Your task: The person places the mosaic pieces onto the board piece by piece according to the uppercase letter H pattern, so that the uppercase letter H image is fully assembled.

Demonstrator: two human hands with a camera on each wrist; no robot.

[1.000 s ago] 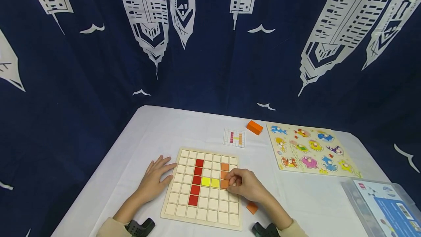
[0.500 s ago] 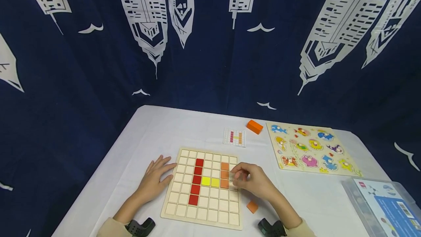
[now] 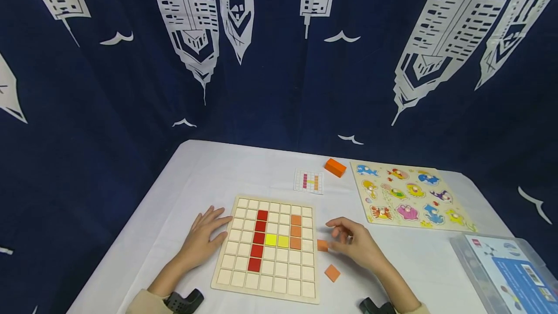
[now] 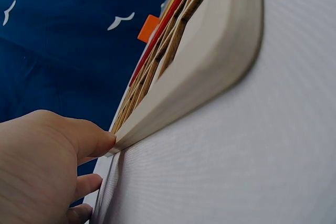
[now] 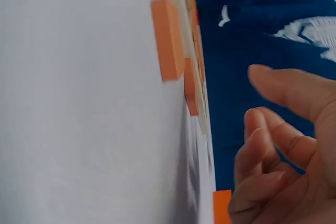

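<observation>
A square wooden grid board (image 3: 266, 282) lies on the table, holding a column of several red tiles (image 3: 258, 238), two yellow tiles (image 3: 277, 241) and a column of three orange tiles (image 3: 295, 231). My left hand (image 3: 202, 236) rests at the board's left edge, fingers spread; its thumb (image 4: 97, 139) touches the rim in the left wrist view. Just right of the board, my right hand (image 3: 357, 243) hovers with thumb and fingers apart, holding nothing. Near its thumb, an orange tile (image 3: 322, 245) sits against the board's right edge. A second loose orange tile (image 5: 169, 40) lies nearer me.
Behind the board lie a small pattern card (image 3: 308, 181) and an orange block (image 3: 335, 167). A sea-animal puzzle board (image 3: 414, 212) is at the back right. In the right front corner stands a clear plastic case (image 3: 462, 251) with a printed sheet.
My right hand has drawn back rightward from the orange column, off the board. An orange tile now shows beside the board's right edge. The left hand keeps its place.
</observation>
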